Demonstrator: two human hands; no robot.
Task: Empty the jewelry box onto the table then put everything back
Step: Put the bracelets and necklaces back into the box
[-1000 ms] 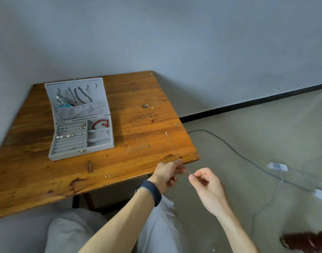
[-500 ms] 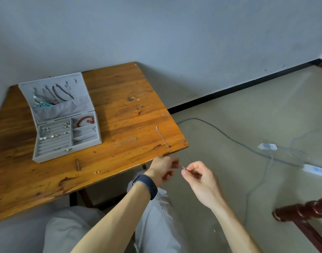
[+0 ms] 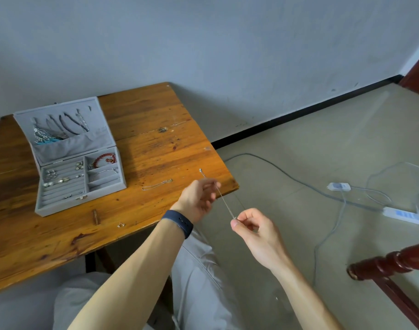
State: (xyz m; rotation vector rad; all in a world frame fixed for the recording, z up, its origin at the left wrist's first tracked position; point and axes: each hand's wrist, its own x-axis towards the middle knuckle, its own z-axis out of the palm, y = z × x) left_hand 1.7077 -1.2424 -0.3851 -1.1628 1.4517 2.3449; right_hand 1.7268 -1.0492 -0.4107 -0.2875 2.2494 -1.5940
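Grey jewelry box (image 3: 61, 206); red bracelet (image 3: 103, 159); orange-brown table (image 3: 156, 144); navy wristband (image 3: 178, 222); silver chain (image 3: 224, 202)

Soft, even daylight, faint shadow under table (image 3: 156, 144), mild wide-angle bending at edges, slightly soft focus throughout

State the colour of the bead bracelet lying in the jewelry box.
Red; the bracelet shows best in the head view, inside the grey jewelry box.
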